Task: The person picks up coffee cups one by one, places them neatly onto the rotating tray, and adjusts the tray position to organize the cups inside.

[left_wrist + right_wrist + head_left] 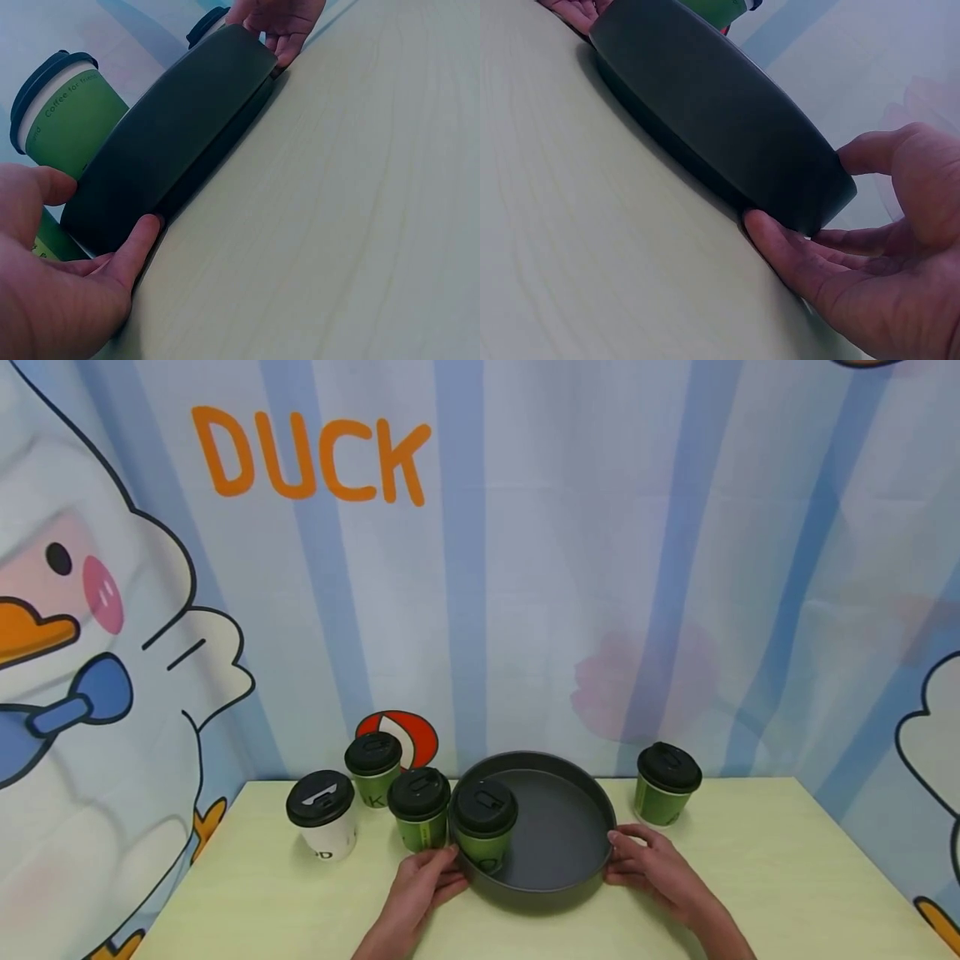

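Observation:
A round dark grey cake pan [562,831] is held from both sides. My left hand [420,889] grips its left side, thumb at the rim and fingertips low against the wall, as the left wrist view shows. On the opposite side my right hand [663,870] holds the wall the same way, with fingers [769,236] at the bottom edge. Inside the pan, near its left wall, stands a green paper coffee cup [483,843] with a black lid. In the left wrist view, a shadowed gap runs between the pan's underside and the table.
Left of the pan stand two more green cups [420,827], [375,781] with black lids, and a white cup [322,835] with a black lid. Another green cup [663,797] is at the back right. A duck-print curtain [525,568] hangs behind the pale table [772,860].

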{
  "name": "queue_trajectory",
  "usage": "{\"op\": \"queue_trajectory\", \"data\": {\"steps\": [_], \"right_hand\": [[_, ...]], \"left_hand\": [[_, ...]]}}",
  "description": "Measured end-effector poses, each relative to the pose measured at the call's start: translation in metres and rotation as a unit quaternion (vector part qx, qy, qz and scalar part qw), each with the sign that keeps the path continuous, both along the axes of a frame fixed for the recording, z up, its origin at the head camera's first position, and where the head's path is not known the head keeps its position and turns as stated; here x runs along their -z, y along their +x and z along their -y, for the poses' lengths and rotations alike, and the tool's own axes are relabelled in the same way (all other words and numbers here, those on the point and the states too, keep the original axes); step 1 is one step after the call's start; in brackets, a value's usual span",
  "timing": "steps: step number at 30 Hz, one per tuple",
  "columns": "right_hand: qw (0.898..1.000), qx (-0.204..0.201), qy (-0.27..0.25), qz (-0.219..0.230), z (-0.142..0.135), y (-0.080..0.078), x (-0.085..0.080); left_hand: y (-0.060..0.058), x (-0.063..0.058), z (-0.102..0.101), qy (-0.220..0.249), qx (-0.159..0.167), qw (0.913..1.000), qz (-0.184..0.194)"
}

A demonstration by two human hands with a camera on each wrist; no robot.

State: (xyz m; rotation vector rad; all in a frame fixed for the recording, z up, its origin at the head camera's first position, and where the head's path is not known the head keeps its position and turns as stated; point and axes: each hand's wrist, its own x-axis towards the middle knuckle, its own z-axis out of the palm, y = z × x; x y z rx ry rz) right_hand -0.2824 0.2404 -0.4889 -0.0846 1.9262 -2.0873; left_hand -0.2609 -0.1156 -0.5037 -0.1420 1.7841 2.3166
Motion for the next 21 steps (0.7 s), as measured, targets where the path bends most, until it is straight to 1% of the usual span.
{"op": "queue_trajectory", "data": {"steps": [3, 8, 10, 12, 14, 17, 21], "right_hand": [[1.0, 0.008, 0.006, 0.0, 0.002, 0.0, 0.001], [0.998, 0.044, 0.04, -0.006, 0.008, -0.001, 0.004], [0.998, 0.049, 0.047, -0.007, 0.009, -0.001, 0.003], [0.998, 0.045, 0.046, -0.007, 0.008, -0.001, 0.003], [0.999, 0.03, 0.041, -0.011, 0.006, -0.001, 0.002], [0.999, -0.011, 0.031, -0.016, 0.002, -0.001, 0.001], [0.997, -0.071, 0.024, 0.004, -0.004, -0.001, -0.001]], "left_hand": [[0.0, 0.0, 0.0, 0.0, 0.0, 1.0, 0.0], [-0.001, -0.001, 0.001, 0.0, -0.002, 1.0, 0.001], [-0.001, 0.0, 0.0, 0.0, -0.002, 1.0, 0.0], [-0.001, -0.001, 0.0, 0.0, 0.0, 1.0, -0.003], [-0.001, 0.0, 0.0, 0.001, 0.001, 1.0, -0.005], [0.0, 0.0, 0.0, 0.006, 0.002, 1.0, -0.004], [0.0, 0.0, 0.0, 0.011, -0.001, 0.9999, 0.002]]}}
